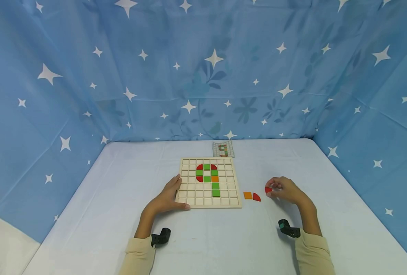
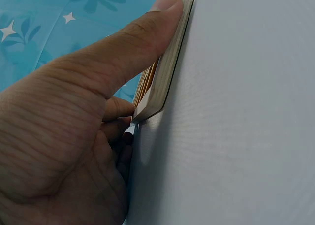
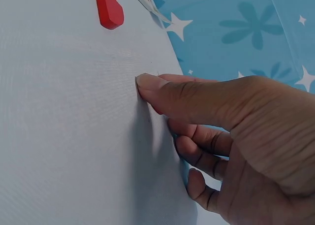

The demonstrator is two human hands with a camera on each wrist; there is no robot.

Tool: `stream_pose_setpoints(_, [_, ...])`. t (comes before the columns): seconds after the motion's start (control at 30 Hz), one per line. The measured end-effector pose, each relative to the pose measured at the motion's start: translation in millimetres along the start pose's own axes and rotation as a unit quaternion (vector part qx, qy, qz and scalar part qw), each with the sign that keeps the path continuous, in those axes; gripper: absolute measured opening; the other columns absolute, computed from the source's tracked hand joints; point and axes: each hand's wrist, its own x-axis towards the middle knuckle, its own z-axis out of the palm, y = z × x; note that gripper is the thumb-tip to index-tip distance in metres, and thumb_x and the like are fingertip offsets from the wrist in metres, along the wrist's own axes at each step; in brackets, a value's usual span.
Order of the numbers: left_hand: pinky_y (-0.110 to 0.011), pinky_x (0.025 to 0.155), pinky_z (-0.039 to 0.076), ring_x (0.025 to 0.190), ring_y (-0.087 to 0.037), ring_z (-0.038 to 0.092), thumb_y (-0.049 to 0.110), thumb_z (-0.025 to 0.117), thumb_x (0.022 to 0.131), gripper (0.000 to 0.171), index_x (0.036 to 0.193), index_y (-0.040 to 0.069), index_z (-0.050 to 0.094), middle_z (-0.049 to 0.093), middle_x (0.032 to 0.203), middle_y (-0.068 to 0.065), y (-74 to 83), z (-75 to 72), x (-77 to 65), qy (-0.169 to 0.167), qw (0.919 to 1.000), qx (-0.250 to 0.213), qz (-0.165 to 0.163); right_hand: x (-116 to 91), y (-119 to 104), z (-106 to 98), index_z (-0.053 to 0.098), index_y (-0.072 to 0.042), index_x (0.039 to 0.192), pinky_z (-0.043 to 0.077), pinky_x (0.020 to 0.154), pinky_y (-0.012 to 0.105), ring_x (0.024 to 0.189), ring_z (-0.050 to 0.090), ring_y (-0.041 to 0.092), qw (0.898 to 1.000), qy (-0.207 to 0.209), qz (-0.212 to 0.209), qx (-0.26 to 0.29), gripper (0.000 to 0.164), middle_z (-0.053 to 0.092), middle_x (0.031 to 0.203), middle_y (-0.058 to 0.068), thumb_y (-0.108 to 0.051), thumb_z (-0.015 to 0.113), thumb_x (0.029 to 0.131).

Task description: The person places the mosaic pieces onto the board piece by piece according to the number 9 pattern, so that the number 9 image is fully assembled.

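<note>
A square wooden grid board (image 1: 193,194) lies on the table, bearing red, green and orange tiles in the shape of a 9. At its near left corner rests my left hand (image 1: 169,196), fingers along the left side and the straight thumb (image 2: 142,43) against the front edge. To the right of the board, my right hand (image 1: 286,190) pinches a red quarter-circle tile (image 1: 268,190) between thumb and fingertips. In the right wrist view the thumb covers most of that tile. Between board and right hand lie an orange square tile (image 1: 247,195) and another red quarter-circle tile (image 1: 256,197).
Behind the board lies a small pattern card (image 1: 223,149) printed with a grid and a similar 9. A white cloth (image 1: 203,244) covers the table. Blue star-patterned curtains (image 1: 203,76) hang at the back and both sides.
</note>
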Motion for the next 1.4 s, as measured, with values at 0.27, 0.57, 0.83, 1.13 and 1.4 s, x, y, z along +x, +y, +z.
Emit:
stream_pose_setpoints(0.27, [-0.054, 0.121, 0.016, 0.152, -0.036, 0.003, 0.04, 0.084, 0.074, 0.115, 0.154, -0.003, 0.015, 0.004, 0.165, -0.014, -0.7, 0.6, 1.2, -0.003, 1.0, 0.001, -0.003, -0.7, -2.0, 3.1, 0.067, -0.005, 0.101, 0.05, 0.081, 0.038, 0.095, 0.052, 0.025, 1.0, 0.006, 0.02, -0.007, 0.029, 0.062, 0.1, 0.01, -0.019, 0.081, 0.08])
stream_pose_setpoints(0.57, [-0.055, 0.12, 0.017, 0.152, -0.037, 0.003, 0.04, 0.084, 0.074, 0.115, 0.154, -0.004, 0.015, 0.005, 0.165, -0.016, -3.6, -0.3, 1.3, 0.0, 1.0, 0.004, -0.001, 4.0, -1.0, 7.3, 0.067, -0.005, 0.095, 0.047, 0.075, 0.032, 0.09, 0.05, 0.022, 1.0, 0.016, 0.011, -0.005, 0.022, 0.06, 0.093, 0.007, -0.015, 0.08, 0.079])
stream_pose_setpoints(0.83, [-0.054, 0.121, 0.016, 0.152, -0.036, 0.003, 0.04, 0.084, 0.074, 0.115, 0.154, -0.004, 0.015, 0.005, 0.165, -0.016, -3.0, 0.1, 0.6, -0.005, 1.0, 0.006, 0.001, 4.5, -2.3, 11.9, 0.065, -0.004, 0.095, 0.048, 0.073, 0.029, 0.086, 0.052, 0.02, 0.999, 0.03, 0.011, 0.0, 0.025, 0.06, 0.09, 0.007, -0.017, 0.08, 0.08])
stream_pose_setpoints(1.13, [-0.054, 0.121, 0.016, 0.152, -0.036, 0.003, 0.039, 0.084, 0.074, 0.114, 0.154, -0.004, 0.015, 0.004, 0.165, -0.015, -1.7, 1.0, 0.3, -0.005, 1.0, 0.0, -0.001, 7.3, -5.5, 13.6, 0.064, -0.002, 0.1, 0.05, 0.073, 0.022, 0.085, 0.057, 0.019, 0.999, 0.043, -0.003, 0.009, 0.026, 0.065, 0.09, 0.005, -0.019, 0.077, 0.084])
stream_pose_setpoints(1.4, [-0.054, 0.12, 0.017, 0.152, -0.036, 0.003, 0.04, 0.084, 0.074, 0.114, 0.154, -0.004, 0.015, 0.004, 0.165, -0.015, -3.1, 0.7, 2.5, -0.004, 1.0, 0.005, -0.001, 12.5, -10.4, 15.6, 0.066, -0.003, 0.103, 0.051, 0.076, 0.026, 0.088, 0.057, 0.019, 0.999, 0.043, -0.006, 0.015, 0.025, 0.066, 0.094, 0.005, -0.019, 0.075, 0.085])
